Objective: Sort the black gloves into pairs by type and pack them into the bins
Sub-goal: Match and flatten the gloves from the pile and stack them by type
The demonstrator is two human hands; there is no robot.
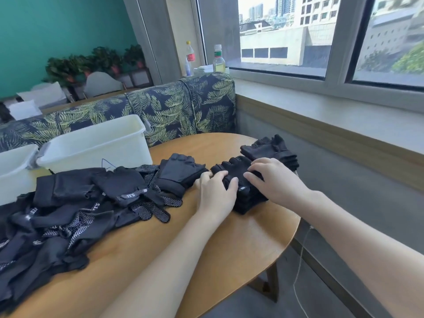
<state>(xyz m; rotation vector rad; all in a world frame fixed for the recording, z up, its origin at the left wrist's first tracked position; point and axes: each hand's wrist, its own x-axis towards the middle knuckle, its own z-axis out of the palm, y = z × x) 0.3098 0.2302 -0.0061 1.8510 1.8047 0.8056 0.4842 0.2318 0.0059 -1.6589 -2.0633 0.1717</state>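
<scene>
Head view shows the left hand point(215, 191) and right hand point(273, 177) both lying flat, fingers relaxed, pressing a stack of black fingerless gloves point(241, 189) on the round wooden tabletop point(229, 244).

Both my bare forearms reach forward and slightly inward from the lower edge of the view, the left crossing the middle, the right coming in from the lower right corner. My left hand point(214, 190) lies palm down with its fingers loosely bent and spread, the fingertips pressing on what lies under them. My right hand point(274, 177) sits just beside it, also palm down, wrist a little raised, its fingers stretched toward the left hand so the two nearly meet.
</scene>
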